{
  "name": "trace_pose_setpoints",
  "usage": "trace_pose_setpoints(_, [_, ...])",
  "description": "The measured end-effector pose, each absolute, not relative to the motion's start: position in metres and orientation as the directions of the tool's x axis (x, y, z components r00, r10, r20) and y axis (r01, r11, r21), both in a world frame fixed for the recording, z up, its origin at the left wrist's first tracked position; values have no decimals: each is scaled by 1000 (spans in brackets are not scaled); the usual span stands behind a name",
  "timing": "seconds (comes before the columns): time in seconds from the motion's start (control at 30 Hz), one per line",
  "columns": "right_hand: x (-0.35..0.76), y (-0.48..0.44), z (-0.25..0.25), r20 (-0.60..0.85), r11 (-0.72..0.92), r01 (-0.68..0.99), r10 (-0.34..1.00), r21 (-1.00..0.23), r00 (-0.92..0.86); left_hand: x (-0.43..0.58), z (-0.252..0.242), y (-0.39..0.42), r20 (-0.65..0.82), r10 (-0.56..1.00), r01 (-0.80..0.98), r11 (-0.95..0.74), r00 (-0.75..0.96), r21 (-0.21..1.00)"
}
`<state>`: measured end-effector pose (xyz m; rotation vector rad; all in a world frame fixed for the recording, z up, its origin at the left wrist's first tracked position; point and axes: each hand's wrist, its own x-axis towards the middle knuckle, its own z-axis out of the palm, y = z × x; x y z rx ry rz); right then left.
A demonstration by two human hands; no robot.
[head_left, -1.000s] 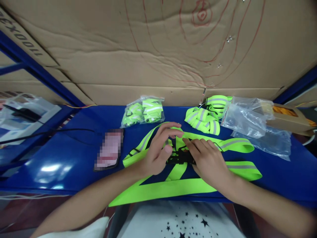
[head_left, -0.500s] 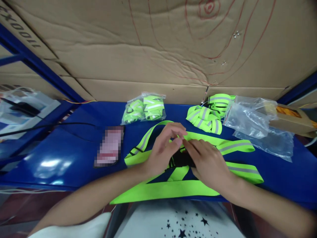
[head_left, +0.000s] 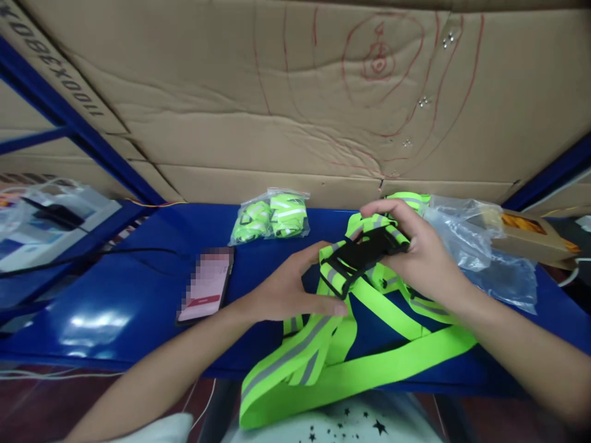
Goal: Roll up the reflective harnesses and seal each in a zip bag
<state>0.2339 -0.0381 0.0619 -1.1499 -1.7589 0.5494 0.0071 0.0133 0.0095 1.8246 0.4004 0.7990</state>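
Observation:
A neon green reflective strap vest (head_left: 323, 363) is lifted off the blue table (head_left: 138, 289), its loops hanging over the near edge. My right hand (head_left: 425, 258) is closed around the vest's black plastic buckle (head_left: 362, 255), held above the table. My left hand (head_left: 289, 289) grips the gathered green straps just below and left of the buckle, thumb stretched along them.
A phone (head_left: 207, 286) lies left of my hands. Two bagged folded vests (head_left: 270, 216) sit at the back centre. Loose folded vests (head_left: 406, 200) and clear plastic bags (head_left: 480, 246) lie back right, beside a cardboard box (head_left: 530, 237). Cardboard sheets (head_left: 295, 104) wall the back.
The vest lay spread flat with both hands at the buckle; now both hands have gathered the straps and raised the buckle up and to the right off the table.

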Motion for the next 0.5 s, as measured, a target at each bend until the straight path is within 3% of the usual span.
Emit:
trace_pose_setpoints(0.07, [229,-30,74,391,451,336,890,-826,-233,7,11,12,309,696,-144,-286,648,947])
trace_pose_setpoints(0.13, [225,-26,83,340,447,285,871,-848,-355,6,13,12,222,724,-239,-81,653,968])
trace_pose_setpoints(0.23, [225,-21,87,293,449,258,831,-855,-474,2,18,11,112,587,-313,254,802,915])
trace_pose_setpoints(0.3, [227,-16,86,274,390,137,818,-911,-506,0,21,10,112,468,-320,392,876,863])
trace_pose_setpoints(0.4, [228,-9,82,247,254,-56,830,-966,-500,-2,22,5,163,377,-342,477,912,810])
trace_pose_setpoints(0.5, [225,-5,77,208,167,-125,837,-978,-506,-1,20,0,128,459,-348,436,879,830])
